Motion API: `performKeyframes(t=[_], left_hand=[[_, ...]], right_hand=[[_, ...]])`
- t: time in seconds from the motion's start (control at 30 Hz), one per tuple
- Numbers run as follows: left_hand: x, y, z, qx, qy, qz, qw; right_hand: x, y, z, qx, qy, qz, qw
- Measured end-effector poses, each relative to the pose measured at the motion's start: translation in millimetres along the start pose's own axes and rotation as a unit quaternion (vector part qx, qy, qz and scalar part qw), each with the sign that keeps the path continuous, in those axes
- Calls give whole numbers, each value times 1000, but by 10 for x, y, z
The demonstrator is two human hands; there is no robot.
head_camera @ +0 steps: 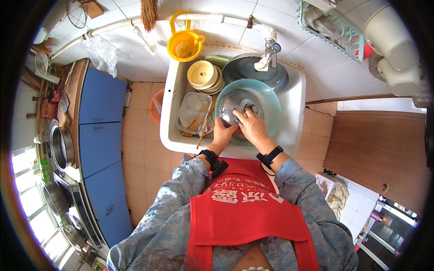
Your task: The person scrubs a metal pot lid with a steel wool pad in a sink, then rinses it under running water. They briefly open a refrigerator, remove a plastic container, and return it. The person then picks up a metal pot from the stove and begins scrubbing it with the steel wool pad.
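Observation:
A round, shiny pot lid (228, 101) with a central knob (251, 108) lies tilted in a teal plastic basin (275, 101) in the white sink (294, 125). My left hand (222, 133) grips the lid's near left edge. Above the lid, my right hand (253, 127) presses a small dark scrubber (235, 117) against its surface, index finger extended. Left of the basin are stacked cream bowls (200, 74), a clear plastic tray (183, 127) with pale round items, and wooden chopsticks (200, 127). Behind the basin rests a dark wok or pan (283, 79).
A tap (271, 50) with cloth round its spout stands over the sink. A yellow strainer basket (184, 46) hangs at the back left corner. Blue cabinets (101, 142) stand left; an orange bin (156, 106) is beside the sink. A brown door (376, 152) is at right.

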State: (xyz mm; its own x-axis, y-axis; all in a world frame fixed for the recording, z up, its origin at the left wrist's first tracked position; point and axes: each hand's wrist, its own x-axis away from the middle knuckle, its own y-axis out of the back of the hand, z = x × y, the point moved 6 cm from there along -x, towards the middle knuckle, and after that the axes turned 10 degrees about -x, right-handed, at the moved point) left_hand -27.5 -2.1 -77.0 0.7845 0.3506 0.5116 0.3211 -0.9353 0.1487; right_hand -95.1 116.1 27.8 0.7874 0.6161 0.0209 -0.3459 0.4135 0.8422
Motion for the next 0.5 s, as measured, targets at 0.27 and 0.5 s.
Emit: performKeyframes(t=[0.27,0.5], left_hand=[[1,15,42,-28,22,10,999],[56,15,-34,4,29,-5,1000]], right_hand=[[-300,-127,-383,-107,11,2,994],[-289,-145,-281,-71,156,147,974]])
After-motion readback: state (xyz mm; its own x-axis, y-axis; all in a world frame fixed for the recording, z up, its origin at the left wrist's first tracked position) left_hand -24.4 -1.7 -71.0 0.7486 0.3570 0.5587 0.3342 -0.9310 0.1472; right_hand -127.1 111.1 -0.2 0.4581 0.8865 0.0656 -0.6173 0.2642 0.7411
